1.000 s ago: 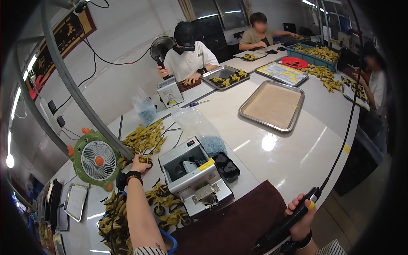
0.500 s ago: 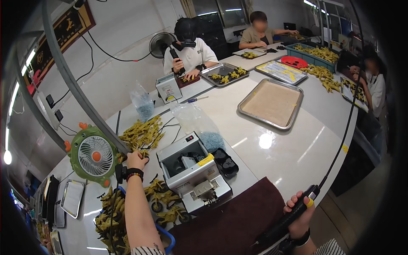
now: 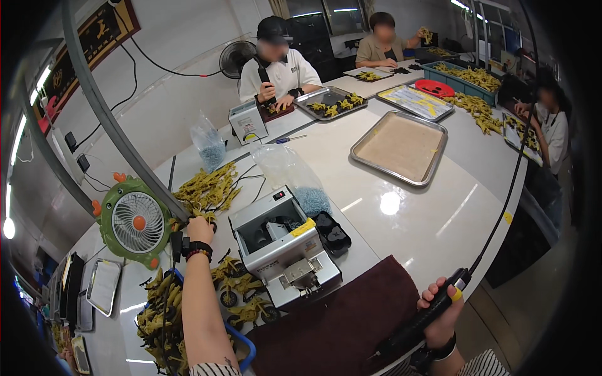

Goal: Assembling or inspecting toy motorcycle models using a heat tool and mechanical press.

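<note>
My right hand (image 3: 442, 313) grips a black corded electric screwdriver (image 3: 411, 329), its tip pointing down and left over a dark red cloth (image 3: 338, 319). At the near end of a loose pile of yellow-green plastic toy parts (image 3: 207, 191) is my left hand (image 3: 200, 230). Its fingers are closed on a yellow-green toy part, mostly hidden, with something dark beside it. Toy motorcycles (image 3: 251, 307) with black wheels stand right of my left forearm. A silver screw feeder machine (image 3: 282, 250) sits between my hands.
A blue-rimmed basket (image 3: 248, 354) heaped with yellow-green parts stands left of my forearm. Beyond it is a green desk fan (image 3: 139, 222). Bags of screws (image 3: 310, 199), a black tray (image 3: 332, 235) and a metal tray (image 3: 401, 150) lie farther off. Co-workers sit around the table.
My left hand has shifted slightly toward me, still by the pile. The right hand holds the screwdriver almost unmoved. Across the table, one co-worker's head has lifted; another raises a yellow-green piece.
</note>
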`<action>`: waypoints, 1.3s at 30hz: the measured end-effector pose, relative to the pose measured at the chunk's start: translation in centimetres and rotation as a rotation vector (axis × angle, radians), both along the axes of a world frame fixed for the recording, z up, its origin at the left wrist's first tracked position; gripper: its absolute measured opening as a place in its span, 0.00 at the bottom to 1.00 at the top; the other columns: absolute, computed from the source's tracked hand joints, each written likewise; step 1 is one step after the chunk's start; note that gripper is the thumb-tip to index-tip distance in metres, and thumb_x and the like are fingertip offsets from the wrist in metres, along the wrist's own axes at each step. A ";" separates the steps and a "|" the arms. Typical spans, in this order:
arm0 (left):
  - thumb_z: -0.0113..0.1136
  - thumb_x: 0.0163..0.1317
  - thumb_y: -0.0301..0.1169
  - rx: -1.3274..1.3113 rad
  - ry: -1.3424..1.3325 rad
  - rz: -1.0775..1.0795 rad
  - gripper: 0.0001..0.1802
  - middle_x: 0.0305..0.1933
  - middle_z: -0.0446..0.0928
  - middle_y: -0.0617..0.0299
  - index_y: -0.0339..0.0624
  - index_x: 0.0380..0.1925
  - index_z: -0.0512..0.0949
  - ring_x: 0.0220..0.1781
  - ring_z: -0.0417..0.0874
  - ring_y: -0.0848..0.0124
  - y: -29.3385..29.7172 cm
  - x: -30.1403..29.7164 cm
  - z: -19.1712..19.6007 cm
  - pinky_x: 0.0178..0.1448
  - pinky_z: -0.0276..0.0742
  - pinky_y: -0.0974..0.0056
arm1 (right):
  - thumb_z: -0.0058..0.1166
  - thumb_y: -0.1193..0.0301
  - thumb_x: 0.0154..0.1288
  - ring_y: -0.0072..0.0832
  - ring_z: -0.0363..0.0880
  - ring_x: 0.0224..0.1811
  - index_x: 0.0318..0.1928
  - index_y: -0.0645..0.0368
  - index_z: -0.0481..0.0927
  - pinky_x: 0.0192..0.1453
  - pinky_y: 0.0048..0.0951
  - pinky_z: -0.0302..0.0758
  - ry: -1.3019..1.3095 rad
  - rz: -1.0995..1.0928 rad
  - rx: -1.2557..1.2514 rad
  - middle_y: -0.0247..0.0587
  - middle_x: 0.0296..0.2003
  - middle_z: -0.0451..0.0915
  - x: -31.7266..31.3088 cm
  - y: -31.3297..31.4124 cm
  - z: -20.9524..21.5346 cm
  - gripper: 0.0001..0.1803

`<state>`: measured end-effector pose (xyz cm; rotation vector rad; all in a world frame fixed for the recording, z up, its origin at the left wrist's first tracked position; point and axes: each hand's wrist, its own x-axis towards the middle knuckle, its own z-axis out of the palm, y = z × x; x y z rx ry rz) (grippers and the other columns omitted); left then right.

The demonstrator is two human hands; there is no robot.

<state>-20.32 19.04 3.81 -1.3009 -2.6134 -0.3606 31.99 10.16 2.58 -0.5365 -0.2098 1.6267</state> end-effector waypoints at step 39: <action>0.48 0.52 0.27 -0.489 -0.676 -0.030 0.35 0.23 0.73 0.60 0.55 0.62 0.52 0.19 0.70 0.74 -2.0 -0.2 4.4 0.26 0.69 0.68 | 0.51 0.64 0.51 0.22 0.67 0.25 0.31 0.54 0.66 0.29 0.22 0.67 -0.012 0.030 -0.005 0.31 0.24 0.67 0.1 0.0 0.1 0.11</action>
